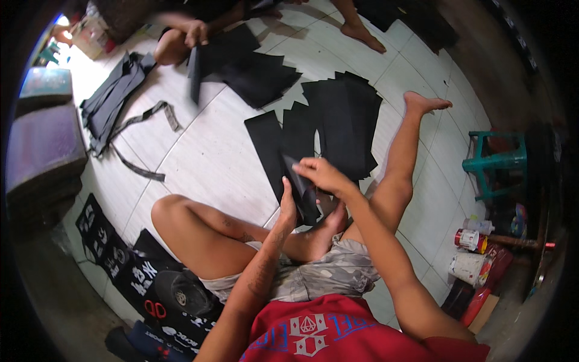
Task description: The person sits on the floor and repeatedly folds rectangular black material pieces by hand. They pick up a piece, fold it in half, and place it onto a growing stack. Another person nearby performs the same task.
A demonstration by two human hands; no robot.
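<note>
I sit on the floor with a black sheet piece [301, 188], perhaps fabric, between my two hands and one leg bent inward. Along its left side my left hand [288, 204] grips the piece, fingers mostly hidden behind it. At its upper right edge my right hand [320, 173] pinches it between thumb and fingers; the piece is slightly blurred there. Just beyond, a long black piece [264, 140] lies flat on the tiles. Beside that are overlapping black pieces [298, 124] and a fanned stack of larger ones [346, 117].
Across from me, another person's hand [196, 34] holds a dark piece near more black sheets [262, 79]. Grey cloth strips [115, 97] lie left. Printed black pieces [144, 276] and a cap [183, 292] are by my left knee. A green stool [495, 163] and cans [470, 240] stand right.
</note>
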